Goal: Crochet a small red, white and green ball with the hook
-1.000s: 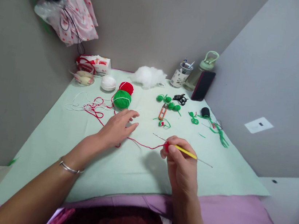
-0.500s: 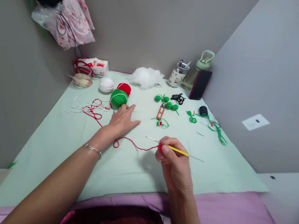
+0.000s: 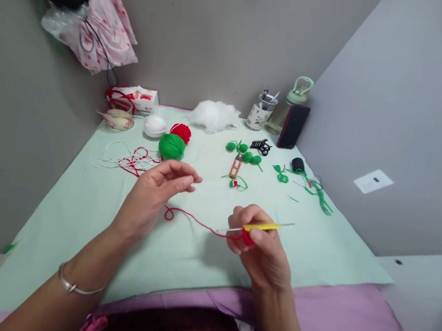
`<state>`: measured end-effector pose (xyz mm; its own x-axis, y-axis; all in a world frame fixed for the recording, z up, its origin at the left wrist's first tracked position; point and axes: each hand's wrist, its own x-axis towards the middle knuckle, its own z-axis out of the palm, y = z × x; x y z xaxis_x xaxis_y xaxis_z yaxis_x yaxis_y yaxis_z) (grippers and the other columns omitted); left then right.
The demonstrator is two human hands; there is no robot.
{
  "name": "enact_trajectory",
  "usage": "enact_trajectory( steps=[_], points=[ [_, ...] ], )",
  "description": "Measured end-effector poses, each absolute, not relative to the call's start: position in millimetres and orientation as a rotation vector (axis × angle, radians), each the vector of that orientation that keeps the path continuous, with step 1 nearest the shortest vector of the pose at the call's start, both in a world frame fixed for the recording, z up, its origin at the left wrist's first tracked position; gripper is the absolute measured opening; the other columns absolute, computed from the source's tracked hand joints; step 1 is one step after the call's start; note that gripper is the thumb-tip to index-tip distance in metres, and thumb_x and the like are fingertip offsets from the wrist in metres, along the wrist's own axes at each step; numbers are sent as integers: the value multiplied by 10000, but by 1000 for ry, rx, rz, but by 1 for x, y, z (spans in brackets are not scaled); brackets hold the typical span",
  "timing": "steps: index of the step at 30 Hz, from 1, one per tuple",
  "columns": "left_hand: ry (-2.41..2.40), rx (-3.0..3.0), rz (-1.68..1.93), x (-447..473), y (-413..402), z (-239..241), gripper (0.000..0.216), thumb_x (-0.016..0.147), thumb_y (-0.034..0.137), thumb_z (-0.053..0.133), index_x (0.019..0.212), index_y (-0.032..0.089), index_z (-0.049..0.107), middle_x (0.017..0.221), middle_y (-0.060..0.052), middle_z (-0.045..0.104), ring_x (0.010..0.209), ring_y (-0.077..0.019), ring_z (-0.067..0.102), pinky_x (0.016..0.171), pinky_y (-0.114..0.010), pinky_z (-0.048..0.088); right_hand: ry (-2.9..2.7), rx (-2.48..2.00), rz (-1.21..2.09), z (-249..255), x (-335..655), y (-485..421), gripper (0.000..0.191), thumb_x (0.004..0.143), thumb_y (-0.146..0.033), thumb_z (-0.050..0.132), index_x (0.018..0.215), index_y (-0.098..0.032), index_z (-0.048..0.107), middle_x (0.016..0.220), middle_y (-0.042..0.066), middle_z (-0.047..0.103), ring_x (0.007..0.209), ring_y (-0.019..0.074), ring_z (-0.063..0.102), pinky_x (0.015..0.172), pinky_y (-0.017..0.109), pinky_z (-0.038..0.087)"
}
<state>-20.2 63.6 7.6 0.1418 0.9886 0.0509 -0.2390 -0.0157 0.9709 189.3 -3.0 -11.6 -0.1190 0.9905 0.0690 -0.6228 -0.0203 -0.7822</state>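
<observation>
In my right hand [image 3: 261, 247] I grip a crochet hook [image 3: 264, 227] with a yellow handle, together with a small piece of red crochet work [image 3: 248, 237]. The hook's thin metal tip points left. From the red piece a strand of red yarn [image 3: 193, 218] runs left across the table and passes behind my left hand [image 3: 155, 195]. That hand is raised over the table, fingers curled and thumb close against them; anything between the fingertips is too small to see. Just beyond it lie a green yarn ball [image 3: 172, 147], a red yarn ball [image 3: 180, 133] and a white yarn ball [image 3: 155, 126].
Orange thread snips [image 3: 236, 165] lie mid-table near several small green crocheted pieces [image 3: 248, 156] and a black claw clip [image 3: 261, 147]. Along the back are white stuffing [image 3: 213, 117], a pen cup [image 3: 261, 112], a bottle [image 3: 289, 109] and a phone [image 3: 293, 127]. Loose yarn [image 3: 124, 159] tangles at left.
My left hand has drawn back from the green ball toward me, its fingers curling in. The white strand across the green ball is gone. My right hand has lowered slightly, still holding the hook.
</observation>
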Motion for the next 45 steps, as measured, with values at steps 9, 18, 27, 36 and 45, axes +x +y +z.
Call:
enact_trajectory(
  steps=[9,18,27,36,45],
  points=[
    [905,1145,1277,-19,30,9,159,811,188,880,861,209,731,850,32,716,731,-100,676,687,-198,581,-842,-625,1721,-9,168,-2,309,823,-413,886,725,-178,710,640,-51,560,482,54,512,448,166,466],
    [927,1226,1224,-18,22,8,124,839,206,841,864,205,720,846,28,710,729,-100,698,728,-212,601,-953,-1004,1600,-15,159,-4,229,765,-356,927,839,-180,802,633,-35,683,473,77,624,506,196,523],
    [1161,1252,1281,-25,17,-1,311,922,436,764,1108,210,659,1151,-77,656,973,-204,700,720,-303,659,-854,-1080,1579,-24,167,-2,289,727,-408,943,777,-171,785,516,-60,616,409,61,551,469,194,446],
    [711,1102,1227,1,17,-2,285,1079,456,541,990,236,700,1365,-69,685,1374,-290,621,1149,-486,522,-870,-1037,1598,-22,166,-7,279,736,-412,937,784,-176,796,529,-49,643,413,65,572,464,190,449],
    [972,1799,1270,0,23,-20,162,971,261,687,923,258,841,1241,-89,792,1480,-320,525,1308,-559,264,-829,-1013,1555,-26,169,-2,272,739,-412,929,781,-177,799,483,-51,619,392,79,527,449,214,455]
  ],
)
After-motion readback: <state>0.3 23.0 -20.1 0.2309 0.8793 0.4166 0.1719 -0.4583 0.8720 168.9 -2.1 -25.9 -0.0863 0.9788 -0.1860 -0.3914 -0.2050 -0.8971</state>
